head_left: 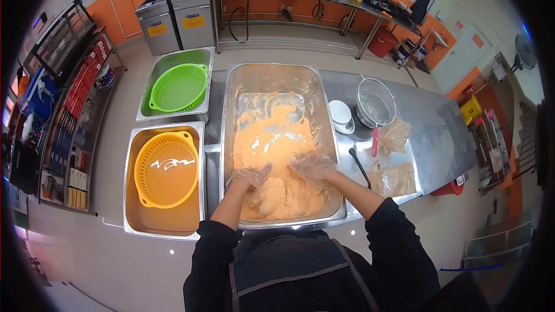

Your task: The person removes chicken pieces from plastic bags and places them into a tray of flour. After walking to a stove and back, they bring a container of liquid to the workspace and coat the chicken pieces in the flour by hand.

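Observation:
A deep steel pan (pixel 229 89) in front of me holds loose pale-orange powder (pixel 254 133) that looks like seasoned flour. Coated lumps (pixel 277 196), their kind hidden under the powder, are heaped at the pan's near end. My left hand (pixel 252 175), in a clear plastic glove, rests at the left of this heap, fingers apart and partly in the powder. On the other side, my right hand (pixel 313 167), gloved the same way, lies spread on the powder near the right wall. Neither hand visibly holds anything.
To the left, a yellow basket (pixel 139 167) sits in a steel pan of orange-brown liquid; behind it, a green basket (pixel 202 89) sits in another pan. Rightward are a white tub (pixel 341 114), a red-handled sieve (pixel 376 104), a black-handled utensil (pixel 359 167) and plastic bags (pixel 394 179).

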Action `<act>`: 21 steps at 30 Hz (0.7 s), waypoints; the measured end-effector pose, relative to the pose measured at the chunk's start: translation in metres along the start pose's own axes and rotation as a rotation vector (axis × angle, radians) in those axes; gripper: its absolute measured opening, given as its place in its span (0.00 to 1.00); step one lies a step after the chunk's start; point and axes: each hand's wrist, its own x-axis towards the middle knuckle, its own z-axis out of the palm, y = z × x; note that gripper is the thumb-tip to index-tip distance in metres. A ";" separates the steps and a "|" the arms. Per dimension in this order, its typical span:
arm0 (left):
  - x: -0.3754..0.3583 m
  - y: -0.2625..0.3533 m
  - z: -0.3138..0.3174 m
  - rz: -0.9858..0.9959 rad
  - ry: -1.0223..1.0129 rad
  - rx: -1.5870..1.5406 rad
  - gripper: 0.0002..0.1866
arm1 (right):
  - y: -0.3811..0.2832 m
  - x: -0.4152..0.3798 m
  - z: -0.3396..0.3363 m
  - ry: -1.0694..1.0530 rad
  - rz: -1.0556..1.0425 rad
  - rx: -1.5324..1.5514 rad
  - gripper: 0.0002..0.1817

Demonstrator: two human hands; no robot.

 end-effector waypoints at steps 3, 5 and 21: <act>-0.041 0.025 -0.020 0.001 -0.071 -0.157 0.45 | 0.017 0.018 0.049 -0.044 -0.197 -0.158 0.24; 0.007 -0.004 0.029 -0.075 0.048 -0.306 0.46 | 0.019 0.021 0.076 -0.002 -0.243 -0.137 0.25; 0.032 -0.013 0.032 0.560 0.327 -0.348 0.17 | 0.003 0.016 0.038 0.148 -0.045 0.276 0.31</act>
